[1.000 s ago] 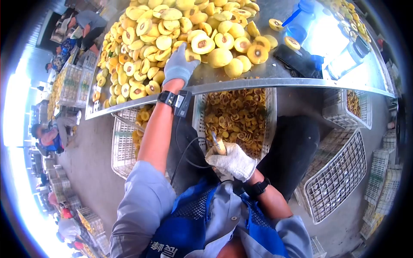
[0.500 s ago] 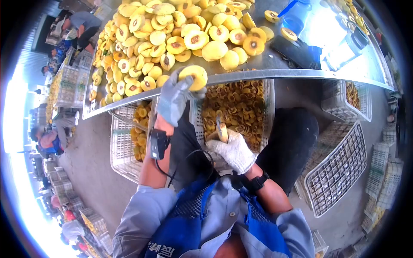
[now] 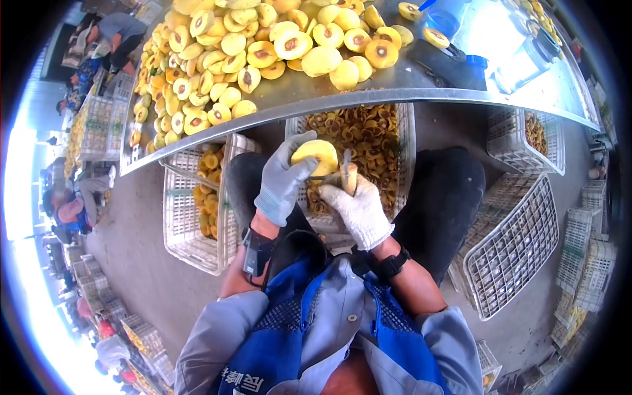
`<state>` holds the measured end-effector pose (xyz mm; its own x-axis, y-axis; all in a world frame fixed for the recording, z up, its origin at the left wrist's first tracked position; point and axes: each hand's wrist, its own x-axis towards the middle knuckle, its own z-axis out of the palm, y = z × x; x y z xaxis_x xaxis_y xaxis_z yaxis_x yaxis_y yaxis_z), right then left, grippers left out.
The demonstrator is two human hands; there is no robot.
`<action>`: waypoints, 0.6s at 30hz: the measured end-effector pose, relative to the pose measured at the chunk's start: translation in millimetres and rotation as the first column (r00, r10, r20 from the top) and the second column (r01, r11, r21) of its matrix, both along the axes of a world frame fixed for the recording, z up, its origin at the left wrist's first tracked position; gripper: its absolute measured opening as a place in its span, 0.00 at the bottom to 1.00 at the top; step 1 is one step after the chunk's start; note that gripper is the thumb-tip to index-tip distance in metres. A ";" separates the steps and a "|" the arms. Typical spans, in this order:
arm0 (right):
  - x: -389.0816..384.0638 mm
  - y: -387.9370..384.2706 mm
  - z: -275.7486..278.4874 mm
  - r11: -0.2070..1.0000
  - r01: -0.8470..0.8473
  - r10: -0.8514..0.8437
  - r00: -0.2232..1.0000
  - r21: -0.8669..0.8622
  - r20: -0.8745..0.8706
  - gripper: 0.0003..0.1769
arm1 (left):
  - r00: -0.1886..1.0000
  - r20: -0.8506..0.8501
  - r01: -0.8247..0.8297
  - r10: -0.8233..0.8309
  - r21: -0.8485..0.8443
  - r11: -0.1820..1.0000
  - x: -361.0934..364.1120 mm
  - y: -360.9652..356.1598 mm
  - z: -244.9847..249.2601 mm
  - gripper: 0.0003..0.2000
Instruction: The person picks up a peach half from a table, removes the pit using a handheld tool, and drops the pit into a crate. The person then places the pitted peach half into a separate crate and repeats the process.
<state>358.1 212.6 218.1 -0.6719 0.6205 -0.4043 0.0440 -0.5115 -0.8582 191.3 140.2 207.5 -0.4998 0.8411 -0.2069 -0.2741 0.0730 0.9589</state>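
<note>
Yellow peach half [image 3: 316, 157] upright beside small knife [image 3: 347, 172].

We see a grey concrete floor [image 3: 125, 243] under a long stainless-steel bench [image 3: 401, 83] with a raised rim, whose near edge curves across the top of our view. A white plastic lattice crate [image 3: 191, 245] stands on the floor below that edge at the left, and another tilted lattice crate [image 3: 513, 257] lies at the right. Stacked crates [image 3: 99, 125] line the far left, where hard daylight [image 3: 20, 191] floods in.
</note>
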 end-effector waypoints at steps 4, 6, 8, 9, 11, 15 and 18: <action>-0.6 0.4 -11.1 0.987 0.156 -0.156 0.987 0.022 -0.039 0.14 | 0.955 -0.268 0.080 -0.129 -0.189 0.979 12.1 -3.5 21.5 0.31; 0.4 1.3 -12.4 0.984 0.178 -0.178 0.982 -0.007 -0.055 0.13 | 0.890 -0.416 0.112 -0.190 -0.205 0.972 14.2 -5.6 26.1 0.33; 3.6 4.0 -12.6 0.992 0.128 -0.128 0.990 -0.001 -0.061 0.12 | 0.890 -0.411 0.132 -0.196 -0.179 0.975 15.6 -8.5 28.1 0.35; 3.9 4.2 -11.9 0.992 0.122 -0.124 0.990 -0.041 -0.067 0.11 | 0.932 -0.324 0.133 -0.163 -0.115 0.985 16.0 -10.0 24.5 0.36; 3.6 3.8 -9.6 0.979 0.124 -0.138 0.987 -0.161 -0.079 0.11 | 0.985 -0.135 0.113 -0.111 0.013 0.993 15.3 -14.0 8.2 0.38; 4.8 2.4 -9.8 0.974 0.077 -0.095 0.993 -0.213 -0.075 0.13 | 0.991 -0.055 0.127 -0.121 0.124 0.984 10.7 -19.4 -15.4 0.40; 4.6 2.0 -5.1 0.997 0.018 -0.022 0.998 -0.072 -0.052 0.14 | 0.997 -0.001 0.082 -0.083 0.156 0.984 7.9 -20.8 -22.9 0.41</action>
<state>362.7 214.6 213.0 -0.6811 0.6048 -0.4127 -0.0111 -0.5721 -0.8201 199.2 119.5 184.6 -0.4263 0.9017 -0.0725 -0.2789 -0.0548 0.9587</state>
